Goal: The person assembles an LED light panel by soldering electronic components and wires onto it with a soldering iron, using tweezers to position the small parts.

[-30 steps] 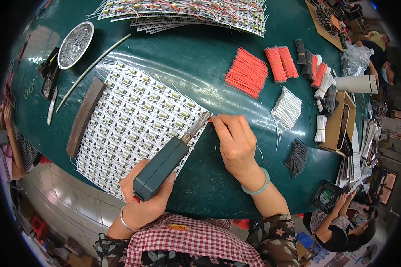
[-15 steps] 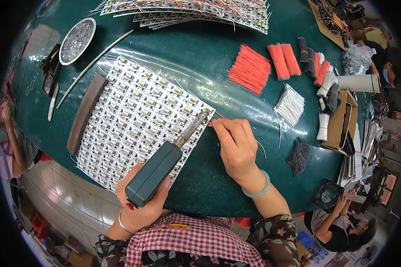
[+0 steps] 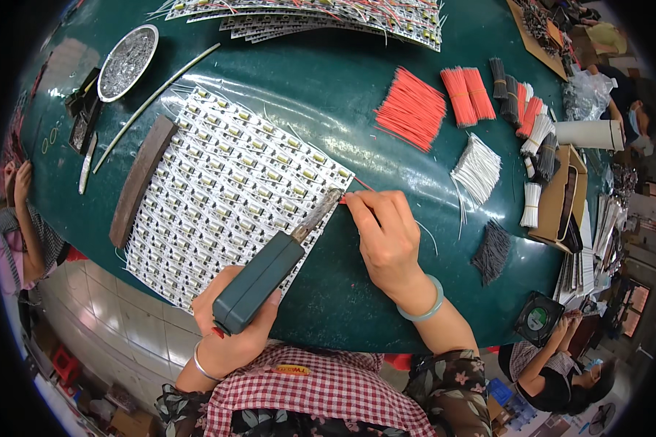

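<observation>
My left hand (image 3: 235,339) is wrapped round the dark green body of a soldering gun (image 3: 259,280). Its tip rests at the right edge of a white circuit board panel (image 3: 219,189) covered with rows of small components. Just beside that tip, my right hand (image 3: 388,237) pinches a short red wire (image 3: 345,199) between thumb and forefinger. Another red wire end shows beyond the fingertips, near the panel's corner. A thin white wire trails out to the right of this hand. Whether the tip touches the wire is too small to tell.
A dark bar (image 3: 143,182) lies along the panel's left edge. Further left are a bowl of solder scraps (image 3: 128,64) and a knife (image 3: 87,163). Stacked panels (image 3: 328,18) sit at the back. Red wires (image 3: 411,109), white wires (image 3: 477,169) and grey wires (image 3: 492,251) lie right; co-workers sit both sides.
The soldering gun has shifted slightly right and its tip now sits closer to my right fingertips. My right hand stays nearly in place, still pinching the red wire.
</observation>
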`<state>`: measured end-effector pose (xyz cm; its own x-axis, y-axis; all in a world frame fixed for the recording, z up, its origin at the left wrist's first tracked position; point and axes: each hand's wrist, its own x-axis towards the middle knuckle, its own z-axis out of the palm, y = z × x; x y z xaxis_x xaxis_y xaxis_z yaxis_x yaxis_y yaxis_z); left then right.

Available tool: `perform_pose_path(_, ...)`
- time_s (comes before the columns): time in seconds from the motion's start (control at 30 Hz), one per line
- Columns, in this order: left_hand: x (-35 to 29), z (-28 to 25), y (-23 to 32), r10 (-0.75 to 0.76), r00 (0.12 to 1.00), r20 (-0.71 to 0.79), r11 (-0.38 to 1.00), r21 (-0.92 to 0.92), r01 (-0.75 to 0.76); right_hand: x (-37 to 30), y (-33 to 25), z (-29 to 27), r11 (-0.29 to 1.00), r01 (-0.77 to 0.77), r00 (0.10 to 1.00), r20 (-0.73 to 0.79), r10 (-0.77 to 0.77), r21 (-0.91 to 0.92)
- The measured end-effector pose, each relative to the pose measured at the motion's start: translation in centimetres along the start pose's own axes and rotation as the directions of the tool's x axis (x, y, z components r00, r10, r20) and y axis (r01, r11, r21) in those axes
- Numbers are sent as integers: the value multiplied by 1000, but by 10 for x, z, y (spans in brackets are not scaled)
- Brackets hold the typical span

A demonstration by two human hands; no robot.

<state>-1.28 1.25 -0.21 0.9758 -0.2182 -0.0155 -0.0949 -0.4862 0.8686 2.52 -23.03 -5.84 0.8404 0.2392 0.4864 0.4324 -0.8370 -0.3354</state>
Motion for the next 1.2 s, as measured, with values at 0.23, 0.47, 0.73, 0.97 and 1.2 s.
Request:
perform_pose_path(0.23, -2, 3, 1, -106, 994, -9, 994, -19, 105, 1, -2, 0, 1000, 14, 1000, 4, -14, -22)
perform_pose_path(0.47, 0, 2, 3, -82, 997, -12, 997, -7, 81, 0, -2, 1, 999, -30, 1000, 5, 30, 12)
perform_pose_path(0.73, -7, -4, 0, 10, 999, -47, 1000, 10, -10, 0, -1, 3, 1000, 12, 1000, -17, -12, -28)
perform_pose_path(0.97, -13, -8, -4, 12, 999, -47, 1000, 25, -11, -6, -4, 0, 998, 59, 993, -105, -56, 22)
perform_pose_path(1.2, -17, -12, -4, -37, 999, 10, 999, -19, 37, -15, -14, -1, 994, 7, 1000, -17, -6, 105)
